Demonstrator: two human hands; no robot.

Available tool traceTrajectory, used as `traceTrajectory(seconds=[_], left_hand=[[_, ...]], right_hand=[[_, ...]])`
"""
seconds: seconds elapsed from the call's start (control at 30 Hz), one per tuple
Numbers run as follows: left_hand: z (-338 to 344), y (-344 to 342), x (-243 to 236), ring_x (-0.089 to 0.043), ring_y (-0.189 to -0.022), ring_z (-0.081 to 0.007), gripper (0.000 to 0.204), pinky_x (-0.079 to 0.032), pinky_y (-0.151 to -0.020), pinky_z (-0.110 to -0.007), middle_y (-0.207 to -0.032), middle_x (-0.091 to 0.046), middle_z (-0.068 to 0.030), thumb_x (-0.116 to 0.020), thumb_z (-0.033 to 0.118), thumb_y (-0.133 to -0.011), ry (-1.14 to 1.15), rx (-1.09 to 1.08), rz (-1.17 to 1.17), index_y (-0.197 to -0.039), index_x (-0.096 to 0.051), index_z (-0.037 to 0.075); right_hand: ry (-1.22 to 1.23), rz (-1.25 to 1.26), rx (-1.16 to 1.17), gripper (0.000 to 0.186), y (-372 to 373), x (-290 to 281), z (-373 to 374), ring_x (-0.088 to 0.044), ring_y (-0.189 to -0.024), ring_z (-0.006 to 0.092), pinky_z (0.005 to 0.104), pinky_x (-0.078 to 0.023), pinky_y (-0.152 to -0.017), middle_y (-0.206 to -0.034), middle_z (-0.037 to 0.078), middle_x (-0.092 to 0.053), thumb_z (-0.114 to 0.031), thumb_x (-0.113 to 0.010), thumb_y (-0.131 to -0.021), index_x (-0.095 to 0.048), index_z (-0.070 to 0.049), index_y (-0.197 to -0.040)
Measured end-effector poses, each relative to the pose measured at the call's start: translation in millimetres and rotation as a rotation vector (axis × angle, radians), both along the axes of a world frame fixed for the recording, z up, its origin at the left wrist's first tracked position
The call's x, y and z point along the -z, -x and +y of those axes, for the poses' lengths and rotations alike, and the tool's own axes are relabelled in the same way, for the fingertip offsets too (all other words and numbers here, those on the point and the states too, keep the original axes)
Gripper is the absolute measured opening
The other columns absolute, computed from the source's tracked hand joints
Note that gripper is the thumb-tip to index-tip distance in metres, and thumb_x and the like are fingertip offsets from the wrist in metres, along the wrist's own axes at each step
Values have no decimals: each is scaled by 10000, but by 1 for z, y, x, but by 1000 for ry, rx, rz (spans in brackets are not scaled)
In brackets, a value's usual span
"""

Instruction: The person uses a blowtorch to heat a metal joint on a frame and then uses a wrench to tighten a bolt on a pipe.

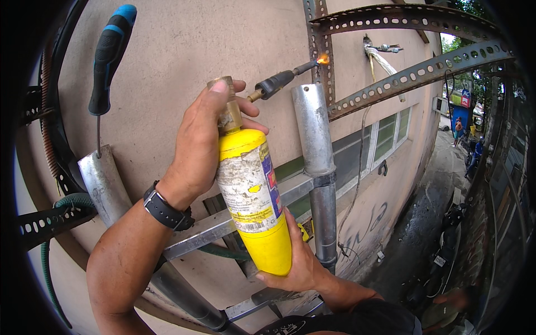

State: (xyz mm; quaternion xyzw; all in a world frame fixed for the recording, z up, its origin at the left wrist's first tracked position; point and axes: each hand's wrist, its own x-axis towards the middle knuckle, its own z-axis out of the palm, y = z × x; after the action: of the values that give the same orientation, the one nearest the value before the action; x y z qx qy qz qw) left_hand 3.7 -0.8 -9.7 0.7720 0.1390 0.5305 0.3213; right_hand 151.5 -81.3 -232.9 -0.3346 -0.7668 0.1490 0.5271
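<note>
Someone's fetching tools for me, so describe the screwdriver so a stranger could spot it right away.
Facing the beige wall, find the silvery metal pipe left of the left hand. The screwdriver stands nearly upright at that pipe's top end; unlike the yellow gas cylinder, it has a black-and-blue handle.

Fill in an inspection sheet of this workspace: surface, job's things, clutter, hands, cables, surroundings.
Surface: beige wall, upright
Job's things: yellow cylinder, brass fitting, torch with flame at its tip
Clutter: screwdriver at the upper end of the left metal pole
Hands: left hand around the brass fitting; right hand around the yellow cylinder's lower end
Cables: white-wrapped bundle jutting from the wall
Surroundings: perforated metal brackets; alley, people beyond
</note>
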Motion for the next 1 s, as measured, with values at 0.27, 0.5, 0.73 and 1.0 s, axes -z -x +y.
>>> traceTrajectory(seconds=[0.27, 0.5, 0.73, 1.0], left_hand=[[0, 1, 0, -763, -905, -249, 682, -644, -734, -312, -1026, -648, -132, -362, 559, -1051, -4, -15, 7, -1410, -424, -18], [-1, 0, 0, -762, -900, -250, 682, -644, -732, -313, -1022, -647, -133, -349, 550, -1057, -4, -1, 6, -1420, -403, -25], [-2, 0, 0, -761, -896, -242, 669, -637, -739, -307, -1017, -649, -134, -349, 542, -1062, -4, 3, 1, -1407, -414, -27], [-2, -1, -1, -757, -893, -238, 639, -630, -727, -303, -1014, -647, -131, -353, 515, -1070, 24, 44, -22, -1396, -419, -31]], right_hand=[[4, 9, -7, 1266, 1, 2, 1, -339, -1476, 466, 531, -311, -1211, -1608, 337, -211, -389, -825, -828, 93, 16, -1601], [-2, 10, -8, 1260, 1, 3, 2, -347, -1470, 466, 530, -315, -1208, -1604, 337, -220, -395, -819, -832, 90, 15, -1602], [-15, -2, 28, 1266, 1, 0, -1, -369, -1459, 463, 524, -327, -1199, -1595, 338, -245, -369, -832, -824, 87, 21, -1602], [-28, 7, 15, 1274, 0, 0, -1, -374, -1457, 465, 516, -331, -1196, -1590, 347, -254, -368, -835, -825, 94, 33, -1598]])
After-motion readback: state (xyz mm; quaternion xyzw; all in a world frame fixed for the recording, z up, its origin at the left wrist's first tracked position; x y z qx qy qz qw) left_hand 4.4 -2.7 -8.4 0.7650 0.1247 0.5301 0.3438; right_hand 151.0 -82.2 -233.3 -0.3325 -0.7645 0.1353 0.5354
